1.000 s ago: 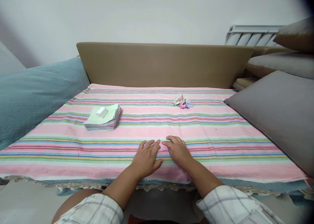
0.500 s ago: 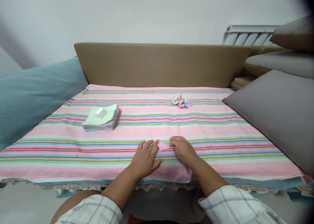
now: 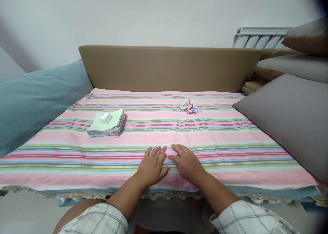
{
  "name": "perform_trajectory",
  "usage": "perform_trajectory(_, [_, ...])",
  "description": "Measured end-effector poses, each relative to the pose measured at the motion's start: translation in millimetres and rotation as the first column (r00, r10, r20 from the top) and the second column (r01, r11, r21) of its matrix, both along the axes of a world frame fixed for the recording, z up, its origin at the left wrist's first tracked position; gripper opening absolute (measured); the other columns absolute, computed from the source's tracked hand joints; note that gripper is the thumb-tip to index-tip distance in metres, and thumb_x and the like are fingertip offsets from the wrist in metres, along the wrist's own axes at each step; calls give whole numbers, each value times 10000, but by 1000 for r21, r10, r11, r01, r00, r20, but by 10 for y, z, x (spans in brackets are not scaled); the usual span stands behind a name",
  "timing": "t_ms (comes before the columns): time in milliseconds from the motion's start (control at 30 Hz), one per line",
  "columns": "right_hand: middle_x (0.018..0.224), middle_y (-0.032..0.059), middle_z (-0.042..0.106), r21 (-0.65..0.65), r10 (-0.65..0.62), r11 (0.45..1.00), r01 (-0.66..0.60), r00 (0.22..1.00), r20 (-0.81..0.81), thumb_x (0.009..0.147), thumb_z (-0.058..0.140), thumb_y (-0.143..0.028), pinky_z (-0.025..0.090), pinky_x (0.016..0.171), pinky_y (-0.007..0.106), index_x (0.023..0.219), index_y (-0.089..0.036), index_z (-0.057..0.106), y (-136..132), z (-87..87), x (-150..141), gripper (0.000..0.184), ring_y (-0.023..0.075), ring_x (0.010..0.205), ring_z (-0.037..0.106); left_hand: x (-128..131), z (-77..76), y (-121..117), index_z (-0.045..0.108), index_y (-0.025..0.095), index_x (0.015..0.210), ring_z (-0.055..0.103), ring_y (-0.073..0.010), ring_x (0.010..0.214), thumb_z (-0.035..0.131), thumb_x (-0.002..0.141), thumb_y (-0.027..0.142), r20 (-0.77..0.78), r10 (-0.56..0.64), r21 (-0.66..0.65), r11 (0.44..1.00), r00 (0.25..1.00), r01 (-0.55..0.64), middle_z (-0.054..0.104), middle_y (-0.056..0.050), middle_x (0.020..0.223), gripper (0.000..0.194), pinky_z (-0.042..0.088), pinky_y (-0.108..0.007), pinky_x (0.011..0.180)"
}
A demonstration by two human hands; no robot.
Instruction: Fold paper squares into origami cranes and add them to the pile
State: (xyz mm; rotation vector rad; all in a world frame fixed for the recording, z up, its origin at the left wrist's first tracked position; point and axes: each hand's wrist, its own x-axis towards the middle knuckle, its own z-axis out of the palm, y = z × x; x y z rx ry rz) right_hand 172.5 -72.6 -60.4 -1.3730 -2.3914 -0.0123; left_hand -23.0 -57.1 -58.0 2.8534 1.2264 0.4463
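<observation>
Head camera view, examined as I stand by: a paper stack with a pale green top sheet rests on a striped cloth and serves as landmark for all positions below.

Item one, a small pink paper, lies on the cloth to the right of the stack and nearer the person, partly covered by fingers. Its full outline cannot be made out.

Left hand: palm down, fingers slightly spread, fingertips over the paper's left part, thumb held apart. Right hand: forefinger and thumb extended with a gap between them, pink showing in that gap; whether the tips press on the paper I cannot tell. The hands do not touch each other.

On the stack sits a small white block. Well to the right of the stack and slightly farther back stands a cluster of folded paper figures, green, pink and lilac. Left of the stack, a blue cushion; far right of it, a grey cushion. Behind it rises a brown backrest.
</observation>
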Motion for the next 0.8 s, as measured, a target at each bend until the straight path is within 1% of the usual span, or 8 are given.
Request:
perform_trajectory(133, [1308, 89, 477, -25, -44, 999, 44, 999, 9, 785, 492, -86, 358, 976, 412, 1064, -256, 652, -3, 32, 65, 363, 246, 1171, 412, 0, 16, -7, 531, 198, 1097, 372, -276, 1239, 496, 819, 412, -11, 6, 0, 1000, 1000, -6, 415, -67, 1387, 353, 242, -488, 1036])
perform_trajectory(267, [1234, 75, 543, -87, -71, 994, 73, 997, 31, 785, 456, -62, 385, 954, 360, 1075, -235, 648, -9, 50, 141, 388, 219, 1118, 455, 3, 29, -9, 532, 202, 1069, 369, -277, 1245, 499, 820, 410, -18, 3, -2, 1000, 1000, -3, 414, -62, 1389, 326, 246, -493, 1031])
perform_trajectory(367, [1197, 54, 574, -140, -130, 981, 136, 990, 49, 800, 442, -73, 411, 914, 346, 1048, -235, 654, -10, 76, 183, 365, 217, 1085, 484, 4, 31, -10, 529, 202, 1062, 366, -278, 1247, 499, 819, 402, -17, 5, -5, 1000, 1000, -5, 410, -58, 1394, 316, 244, -495, 1030])
perform_trajectory(533, [926, 77, 652, -137, -228, 962, 235, 972, 63, 796, 428, -62, 449, 804, 328, 843, -183, 661, 4, 162, 200, 267, 206, 891, 557, 4, 29, -9, 537, 204, 1056, 373, -278, 1241, 501, 816, 405, -4, -1, 1, 1000, 1000, 1, 420, -67, 1385, 315, 247, -492, 1028])
perform_trajectory(567, [913, 79, 652, -115, -222, 968, 225, 974, 36, 792, 427, -60, 446, 817, 328, 836, -174, 653, 5, 171, 192, 256, 203, 890, 559, 4, 29, -8, 537, 205, 1058, 373, -278, 1240, 500, 816, 407, -5, -1, 1, 1000, 1000, 1, 420, -65, 1384, 318, 248, -492, 1028])
perform_trajectory(633, [1029, 87, 636, -49, -142, 989, 140, 989, -35, 798, 422, -70, 419, 900, 339, 920, -161, 639, 3, 160, 161, 265, 203, 1001, 539, 3, 25, -6, 536, 206, 1064, 377, -277, 1237, 500, 817, 408, -7, 0, 3, 1000, 1000, 0, 422, -63, 1383, 321, 251, -492, 1027])
perform_trajectory(733, [1321, 101, 480, 23, 45, 999, -45, 998, -34, 854, 402, -148, 331, 1020, 396, 1196, -154, 532, -11, 76, 94, 367, 219, 1261, 362, -3, 10, 1, 539, 205, 1076, 382, -276, 1234, 498, 819, 409, -8, -5, 13, 1000, 1000, 5, 431, -73, 1375, 330, 251, -492, 1029])
perform_trajectory(800, [1404, 109, 379, 0, 108, 994, -108, 994, 33, 893, 403, -262, 290, 1045, 447, 1319, -154, 416, -22, 2, 59, 439, 241, 1331, 248, -12, -1, 9, 528, 201, 1108, 380, -275, 1237, 493, 824, 418, -13, -16, 16, 1000, 1000, 16, 431, -84, 1373, 359, 250, -493, 1031])
